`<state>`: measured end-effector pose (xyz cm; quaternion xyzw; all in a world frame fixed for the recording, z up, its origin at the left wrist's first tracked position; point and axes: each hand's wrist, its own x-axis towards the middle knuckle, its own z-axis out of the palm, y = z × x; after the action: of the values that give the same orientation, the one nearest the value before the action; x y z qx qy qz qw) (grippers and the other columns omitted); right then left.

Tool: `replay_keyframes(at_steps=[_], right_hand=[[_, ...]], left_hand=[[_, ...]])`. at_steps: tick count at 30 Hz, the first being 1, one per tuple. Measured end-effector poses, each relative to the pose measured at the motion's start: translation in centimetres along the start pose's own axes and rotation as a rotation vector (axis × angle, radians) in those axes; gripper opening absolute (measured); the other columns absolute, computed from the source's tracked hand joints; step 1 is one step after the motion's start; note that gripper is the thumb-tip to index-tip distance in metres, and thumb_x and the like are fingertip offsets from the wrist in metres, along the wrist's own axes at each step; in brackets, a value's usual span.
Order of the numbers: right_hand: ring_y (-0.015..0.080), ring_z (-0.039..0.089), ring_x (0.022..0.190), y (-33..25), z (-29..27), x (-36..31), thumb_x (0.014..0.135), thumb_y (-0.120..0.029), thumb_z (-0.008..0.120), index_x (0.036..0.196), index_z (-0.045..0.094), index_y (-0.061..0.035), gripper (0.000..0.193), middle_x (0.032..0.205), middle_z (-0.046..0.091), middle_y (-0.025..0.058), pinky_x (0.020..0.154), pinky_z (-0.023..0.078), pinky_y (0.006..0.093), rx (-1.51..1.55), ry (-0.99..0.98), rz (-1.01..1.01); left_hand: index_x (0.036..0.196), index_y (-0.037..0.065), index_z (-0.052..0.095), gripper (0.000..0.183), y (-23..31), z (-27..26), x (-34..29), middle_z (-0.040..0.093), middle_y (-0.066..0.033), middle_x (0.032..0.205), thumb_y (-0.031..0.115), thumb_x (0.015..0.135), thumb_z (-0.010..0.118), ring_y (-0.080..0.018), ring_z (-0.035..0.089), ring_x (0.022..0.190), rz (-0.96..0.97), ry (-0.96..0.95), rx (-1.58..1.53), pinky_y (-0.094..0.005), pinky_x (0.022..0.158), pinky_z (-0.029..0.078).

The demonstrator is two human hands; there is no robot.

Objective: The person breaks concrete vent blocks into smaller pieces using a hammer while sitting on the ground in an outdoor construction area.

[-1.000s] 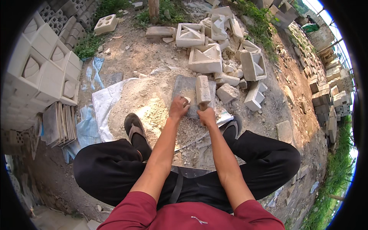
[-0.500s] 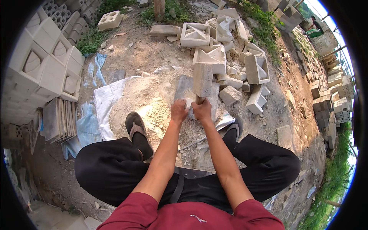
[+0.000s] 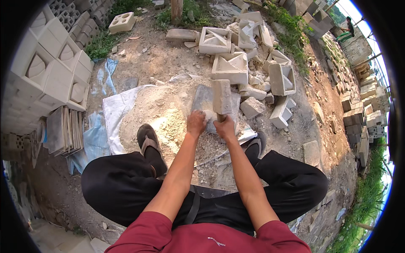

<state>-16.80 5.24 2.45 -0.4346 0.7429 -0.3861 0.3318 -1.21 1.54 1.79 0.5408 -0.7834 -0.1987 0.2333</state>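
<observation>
Right hand [image 3: 225, 125]: closed firmly around the short handle of a mallet [image 3: 221, 96]. The mallet's head is a long, squared block, pale and dust-coated, with a scuffed face; it is directed away from the body, over a flat grey slab [image 3: 201, 98]. Contact between head and slab cannot be determined from here.

Left hand [image 3: 196, 122]: fingers curled beside a small pale lump [image 3: 208, 114] on the slab, just left of the mallet handle. Whether the fingers grip the lump, I cannot tell.

The slab is smooth-edged and powdered with pale grit. To its left, a mound of crumbly, sandy rubble [image 3: 145, 109] is heaped on a white woven sheet [image 3: 114, 114], creased at the edge. The person's sandalled feet stand either side.

Beyond the slab lies a heap of broken castings: square, open-faced blocks [image 3: 230, 67] with angled inner ribs, coarse and chipped, and a rough, angular chunk [image 3: 252, 108]. Far left, pale moulded blocks [image 3: 52, 69] with recessed faces are stacked, thin flat boards [image 3: 63, 130] leaning below them.
</observation>
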Motion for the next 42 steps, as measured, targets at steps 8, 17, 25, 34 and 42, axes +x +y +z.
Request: replay_keyframes(at_steps=[8,17,25,34,42], right_hand=[[0.0363,0.069,0.084,-0.1,-1.6,-1.2,0.066,-0.031,0.073,0.095,0.067,0.0043,0.046,0.086,0.069,0.0247,0.075,0.054,0.0417,-0.168,-0.071,0.102],[0.0388,0.066,0.095,1.0,-1.3,-1.9,0.068,-0.03,0.073,0.103,0.065,0.0046,0.049,0.096,0.068,0.027,0.083,0.051,0.0427,-0.228,-0.083,0.209],[0.0339,0.068,0.086,2.0,-1.1,-2.3,0.067,-0.027,0.073,0.101,0.065,0.0036,0.046,0.088,0.069,0.0231,0.076,0.053,0.039,-0.162,-0.014,0.143],[0.032,0.066,0.069,-5.0,0.0,-1.3,0.07,-0.022,0.07,0.089,0.063,0.0041,0.033,0.078,0.067,0.0214,0.064,0.051,0.0383,0.116,0.037,0.01],[0.0348,0.068,0.074,-4.9,2.6,-2.3,0.07,-0.018,0.071,0.09,0.061,0.0038,0.032,0.079,0.067,0.0222,0.066,0.052,0.04,0.015,0.163,-0.226]], left_hand=[[0.097,0.005,0.069,0.026,-0.9,0.1,0.5,0.064,-0.0116,0.104,0.021,0.077,0.072,-0.0313,0.058,0.103,-0.087,-0.018,-0.026,-0.0414,0.086,0.048],[0.099,0.002,0.063,0.028,-1.3,0.3,2.1,0.064,-0.0157,0.1,0.01,0.074,0.072,-0.0335,0.061,0.095,-0.239,0.003,-0.392,-0.0402,0.084,0.049],[0.101,0.004,0.063,0.029,-0.8,-0.3,0.8,0.062,-0.0147,0.1,0.01,0.074,0.072,-0.034,0.06,0.096,0.102,-0.045,-0.202,-0.0409,0.084,0.049],[0.106,0.006,0.063,0.037,-1.7,0.8,-1.4,0.062,-0.0142,0.103,0.016,0.073,0.076,-0.0351,0.058,0.101,-0.078,0.14,-0.137,-0.0435,0.086,0.047],[0.092,0.004,0.068,0.025,-2.6,0.8,-0.4,0.061,-0.0136,0.095,0.016,0.071,0.076,-0.034,0.06,0.093,-0.057,0.072,-0.207,-0.042,0.081,0.05]])
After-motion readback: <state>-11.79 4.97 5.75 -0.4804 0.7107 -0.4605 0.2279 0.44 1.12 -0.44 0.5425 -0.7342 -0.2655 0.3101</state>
